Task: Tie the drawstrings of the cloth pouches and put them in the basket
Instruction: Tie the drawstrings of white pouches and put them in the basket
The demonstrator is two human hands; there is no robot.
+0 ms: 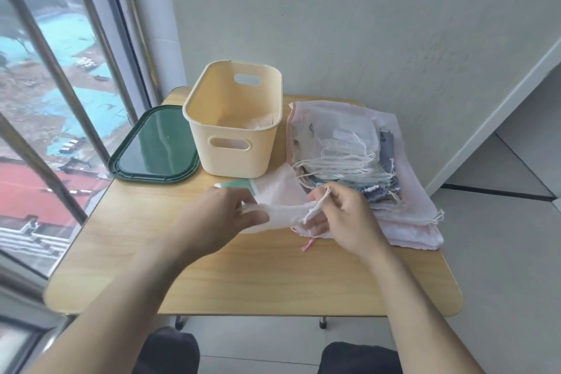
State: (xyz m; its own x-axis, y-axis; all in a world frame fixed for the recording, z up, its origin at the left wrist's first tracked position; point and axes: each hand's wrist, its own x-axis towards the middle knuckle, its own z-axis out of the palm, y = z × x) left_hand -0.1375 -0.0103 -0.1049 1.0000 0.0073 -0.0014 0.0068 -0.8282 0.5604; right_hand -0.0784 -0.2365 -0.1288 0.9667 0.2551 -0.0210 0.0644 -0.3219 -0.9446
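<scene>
While both hands grip it, white pouch (283, 206) bunches.

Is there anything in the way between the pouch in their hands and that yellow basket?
Nothing visible. The pouch, held by the left hand and right hand, sits just in front of the basket, whose top is open; its green lid lies off to the left.
</scene>
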